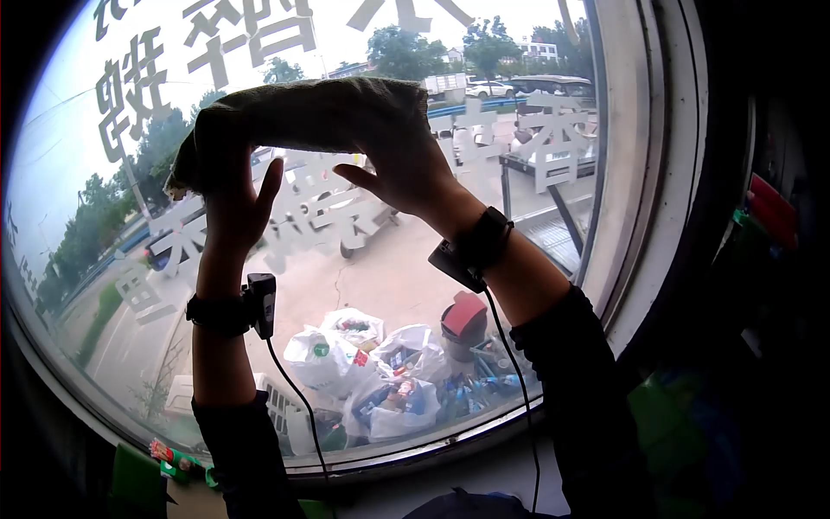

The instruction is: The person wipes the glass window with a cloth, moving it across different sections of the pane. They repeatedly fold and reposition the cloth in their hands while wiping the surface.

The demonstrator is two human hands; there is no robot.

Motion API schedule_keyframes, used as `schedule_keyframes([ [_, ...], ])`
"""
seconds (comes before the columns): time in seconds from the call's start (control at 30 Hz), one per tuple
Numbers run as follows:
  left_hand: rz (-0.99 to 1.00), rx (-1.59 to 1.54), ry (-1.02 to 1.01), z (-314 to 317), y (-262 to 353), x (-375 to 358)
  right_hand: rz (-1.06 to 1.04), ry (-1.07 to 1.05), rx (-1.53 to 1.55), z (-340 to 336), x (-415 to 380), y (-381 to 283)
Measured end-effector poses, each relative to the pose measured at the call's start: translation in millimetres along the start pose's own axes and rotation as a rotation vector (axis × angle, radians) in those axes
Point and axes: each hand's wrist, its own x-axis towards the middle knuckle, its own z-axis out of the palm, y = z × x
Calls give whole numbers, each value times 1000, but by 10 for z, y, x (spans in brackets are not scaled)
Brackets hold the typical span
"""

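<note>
A dark greenish-grey cloth [298, 112] stretches between my raised hands in front of a large window [380, 259]. My left hand [239, 206] grips the cloth's left end, thumb sticking up below it. At the other end, my right hand [408, 177] has hold of the cloth, its thumb pointing left toward the other thumb. The cloth covers the fingers of both hands. Black straps with small box-like devices, a left one [261, 304] and a right one [458, 262], sit on my wrists, each trailing a thin black cable.
White characters [553, 143] mark the glass. A pale window frame [644, 173] runs down the right side. Beyond the glass are white bags [393, 406] of bottles, a dark bucket [462, 333] and a parked white car [490, 89]. Small green-and-red packages [173, 458] lie at lower left.
</note>
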Motion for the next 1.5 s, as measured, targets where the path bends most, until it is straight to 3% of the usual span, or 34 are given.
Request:
schedule_keyframes([
  [0.07,22,-53,24,209,345,288,71,-82,14,-177,-142,367],
  [0.2,83,-218,42,610,1040,824,107,5,4,-575,-510,1041],
  [0.23,101,-149,34,689,1232,923,152,-8,117,-664,-614,1176],
  [0.33,179,-198,86,990,1774,1190,237,-41,71,-949,-957,1612],
  [0.4,200,-241,88,1201,2141,1318,199,49,-11,-1093,-1276,1856],
  [0.47,192,-229,79,1419,2517,1388,297,84,6,-1180,-1603,2055],
  [0.53,155,-358,-51,1590,2940,1436,334,72,34,-1328,-1939,2230],
  [0.6,206,-455,-63,1811,3317,1463,449,-29,124,-1419,-2330,2352],
  [0.63,218,-456,-49,1931,3525,1449,434,-7,30,-1499,-2480,2379],
  [0.67,207,-494,-158,2054,3711,1408,451,-33,57,-1491,-2725,2434],
  [0.73,190,-522,-245,2237,4090,1318,649,-123,239,-1513,-3103,2471],
  [0.87,221,-749,-276,2437,4548,1130,627,-25,78,-1669,-3432,2355],
  [0.97,193,-782,-315,2496,4538,1075,669,-152,103,-1706,-3521,2350],
  [1.17,206,-582,-97,2277,4005,1263,533,-83,-114,-1514,-3153,2354],
  [1.27,216,-497,15,1965,3469,1311,447,-70,-187,-1371,-2726,2379],
  [1.33,173,-474,4,1723,3066,1301,371,-71,-160,-1361,-2277,2227],
  [1.4,157,-237,-147,1502,2629,1220,313,-53,-172,-1235,-1905,2016],
  [1.5,143,-140,-74,1091,1962,1053,236,-24,-153,-970,-1378,1701],
])
